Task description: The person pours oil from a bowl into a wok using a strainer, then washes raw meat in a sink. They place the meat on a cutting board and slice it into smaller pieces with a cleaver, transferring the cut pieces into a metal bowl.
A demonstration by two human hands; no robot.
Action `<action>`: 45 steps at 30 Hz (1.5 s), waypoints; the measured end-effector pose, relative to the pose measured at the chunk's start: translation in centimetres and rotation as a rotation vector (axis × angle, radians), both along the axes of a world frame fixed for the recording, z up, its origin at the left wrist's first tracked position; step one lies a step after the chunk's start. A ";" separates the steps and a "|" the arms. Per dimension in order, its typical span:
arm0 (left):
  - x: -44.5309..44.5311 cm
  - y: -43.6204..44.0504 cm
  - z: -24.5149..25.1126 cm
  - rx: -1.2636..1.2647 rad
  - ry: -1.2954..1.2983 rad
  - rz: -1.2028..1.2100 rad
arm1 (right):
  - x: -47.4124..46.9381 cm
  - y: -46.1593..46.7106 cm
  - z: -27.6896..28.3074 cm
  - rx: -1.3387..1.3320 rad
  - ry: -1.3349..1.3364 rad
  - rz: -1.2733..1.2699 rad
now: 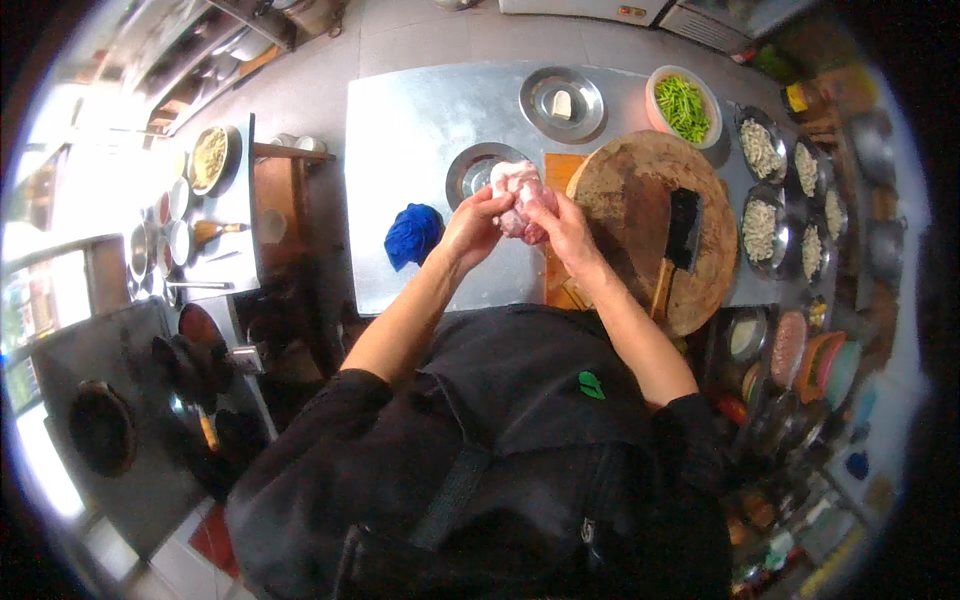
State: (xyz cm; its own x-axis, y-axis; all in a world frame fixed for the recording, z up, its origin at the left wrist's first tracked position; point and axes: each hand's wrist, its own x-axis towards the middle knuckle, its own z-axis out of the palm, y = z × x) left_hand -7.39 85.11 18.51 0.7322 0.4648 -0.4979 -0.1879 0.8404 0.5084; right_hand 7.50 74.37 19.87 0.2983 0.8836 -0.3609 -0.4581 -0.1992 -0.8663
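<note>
A pink piece of raw meat [519,196] with pale fat is held up between my two hands over the metal table [420,120]. My left hand [475,229] grips its left side, thumb on top. The right side is in my right hand [568,232]. Behind the meat, a round metal plate [469,169] lies partly hidden. To the right stands a thick round wooden chopping block [622,180], with a cleaver [682,225] lying on it, its wooden handle towards me. A crumpled blue cloth [414,234] rests left of my left hand.
At the table's far side are a metal plate with a pale piece [562,105] and a bowl of cut green vegetables [682,109]. Several metal dishes of pale strips [760,229] line the right. A side table [244,225] with bowls and a brush [217,231] stands left, near a dark stove [90,360].
</note>
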 end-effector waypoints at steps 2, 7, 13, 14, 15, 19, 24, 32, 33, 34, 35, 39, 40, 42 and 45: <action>0.8 0.2 0.3 -0.079 0.008 0.036 | 0.6 0.2 0.7 -0.051 0.096 -0.052; 1.9 2.2 -0.6 -0.351 -0.298 0.124 | 2.3 0.9 0.0 0.125 0.544 -0.186; 0.2 5.7 -0.3 -0.133 -0.265 0.205 | 3.8 -0.1 -1.5 0.219 0.836 -0.254; -0.1 6.0 -0.2 -0.126 -0.159 0.201 | 3.6 -0.1 -1.4 0.170 0.799 -0.278; -0.3 6.1 -0.1 -0.096 -0.095 0.175 | 3.4 -0.2 -1.2 0.129 0.766 -0.291; -0.2 5.3 -0.3 0.055 0.060 0.071 | 1.7 0.6 0.4 0.208 0.566 -0.195; 0.2 2.9 -0.4 0.115 0.142 0.144 | 0.6 1.5 2.2 0.261 0.364 -0.272; -0.1 1.4 1.2 -0.235 0.021 0.028 | 0.4 0.6 1.2 0.259 -0.014 -0.211; -0.2 1.4 1.3 -0.326 -0.028 0.011 | 0.2 0.5 1.1 0.173 -0.139 -0.213; -0.2 1.4 1.4 -0.298 -0.118 0.000 | 0.0 0.3 1.1 0.165 -0.099 -0.164; -0.2 1.4 1.5 -0.266 -0.143 -0.005 | -0.2 0.2 1.2 0.242 -0.290 -0.087; 0.0 1.4 1.4 -0.126 -0.202 -0.002 | -1.1 -0.1 1.6 0.317 -0.484 -0.022; 0.0 1.4 1.4 -0.096 -0.209 -0.002 | -1.2 -0.2 1.7 0.299 -0.514 -0.030; 0.0 1.4 1.4 -0.076 -0.183 0.011 | -1.3 -0.3 1.7 0.237 -0.519 -0.053; -0.2 1.6 1.3 -0.093 -0.118 0.047 | -1.3 -0.3 1.1 0.144 -0.147 -0.160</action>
